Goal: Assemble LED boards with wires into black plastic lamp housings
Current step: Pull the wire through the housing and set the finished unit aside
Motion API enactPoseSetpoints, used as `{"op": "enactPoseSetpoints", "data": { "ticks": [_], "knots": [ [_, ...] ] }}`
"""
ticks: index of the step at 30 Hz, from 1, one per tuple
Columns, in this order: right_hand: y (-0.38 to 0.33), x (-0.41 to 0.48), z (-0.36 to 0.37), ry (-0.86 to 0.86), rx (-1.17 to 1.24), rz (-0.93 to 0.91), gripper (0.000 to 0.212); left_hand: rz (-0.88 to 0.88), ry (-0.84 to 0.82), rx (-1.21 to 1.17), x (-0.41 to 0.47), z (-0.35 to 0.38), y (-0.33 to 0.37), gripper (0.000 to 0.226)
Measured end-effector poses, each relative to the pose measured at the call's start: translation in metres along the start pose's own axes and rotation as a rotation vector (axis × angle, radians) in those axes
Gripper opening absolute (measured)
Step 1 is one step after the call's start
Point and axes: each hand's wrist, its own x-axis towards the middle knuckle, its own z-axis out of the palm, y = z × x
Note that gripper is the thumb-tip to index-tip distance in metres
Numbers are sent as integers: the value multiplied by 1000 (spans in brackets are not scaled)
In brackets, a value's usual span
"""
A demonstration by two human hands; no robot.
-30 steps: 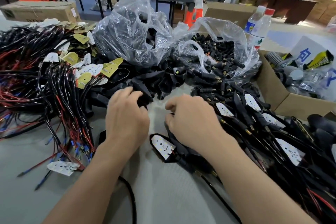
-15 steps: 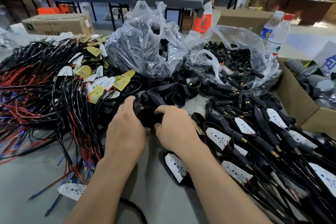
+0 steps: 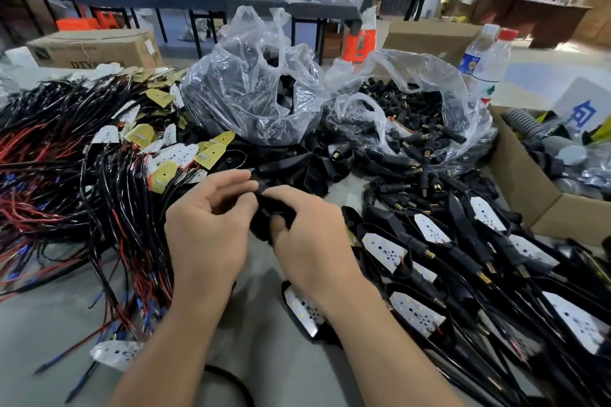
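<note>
a grey worktable (image 3: 271, 357) in a busy workshop is heaped with parts, with long tables and a few standing people far behind. the left hand (image 3: 208, 231) and the right hand (image 3: 314, 241) meet just above the middle of the table, both on one black housing (image 3: 264, 225). the left hand's fingers are curled, with thumb and fingertips pinching the housing's upper end. the right hand's fingers wrap round its lower part from the other side. the hands cover most of the housing, so it is hard to tell whether a board already sits inside it. to the left lies a thick tangle of black and red wires (image 3: 66, 175), their white and yellow led boards (image 3: 178, 155) fanned out near the left hand. just behind the hands is a loose pile of empty housings (image 3: 297, 165). beyond that stand two clear plastic bags: the left bag (image 3: 251, 92) full of dark parts, the right bag (image 3: 413, 109) open and holding small black connectors. on the right, assembled lamps (image 3: 429, 231) with white boards showing are stacked beside the right forearm. a cardboard box (image 3: 515, 182) sits at the far right edge, and two water bottles (image 3: 489, 69) stand behind it.
</note>
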Motion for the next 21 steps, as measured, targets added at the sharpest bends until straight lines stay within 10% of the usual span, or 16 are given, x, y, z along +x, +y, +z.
{"op": "enactPoseSetpoints", "data": {
  "ticks": [12,21],
  "knots": [
    [6,3,-1,93,-138,189,25,34,351,135,12,-14,-8,25],
    [0,5,0,-15,449,197,27,-266,-57,-557,9,-2,1,23]
  ]
}}
